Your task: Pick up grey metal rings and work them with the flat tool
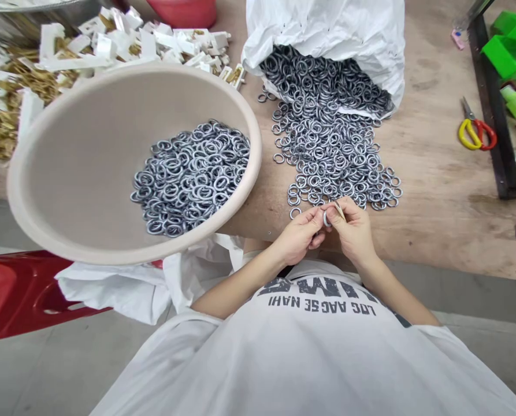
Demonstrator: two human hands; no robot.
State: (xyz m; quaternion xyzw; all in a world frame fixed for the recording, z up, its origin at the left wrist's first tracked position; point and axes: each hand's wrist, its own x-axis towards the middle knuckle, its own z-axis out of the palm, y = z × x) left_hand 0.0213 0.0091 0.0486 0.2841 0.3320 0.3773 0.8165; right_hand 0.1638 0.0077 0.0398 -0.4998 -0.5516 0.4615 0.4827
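**Two hands pinch one small grey ring**

The left hand (301,236) and the right hand (356,228) meet at the near edge of a wooden table (435,225). Their fingertips pinch a grey ring (326,218) between them. The right hand also has a thin tan strip (340,211) by its thumb; I cannot tell what it is. A white shirt (284,358) with dark letters is just below the grip.

Right past the fingers lies a big heap of loose rings (336,156), many on top of each other. To the left of the grip is a wide beige tub (80,150). It has more rings (192,179) piled on its side nearest the hands. Lower down on the left, white cloth or plastic (123,292) lies near a red seat (23,289).

Farther past the grip, a white sack (327,23) lies with its mouth open, and rings spill from it. Off to the right are scissors (476,133) with one yellow and one red handle. Far off to the left, behind the tub, are white parts (145,43) and a red bowl (186,13). Green bins (509,58) sit far to the right.
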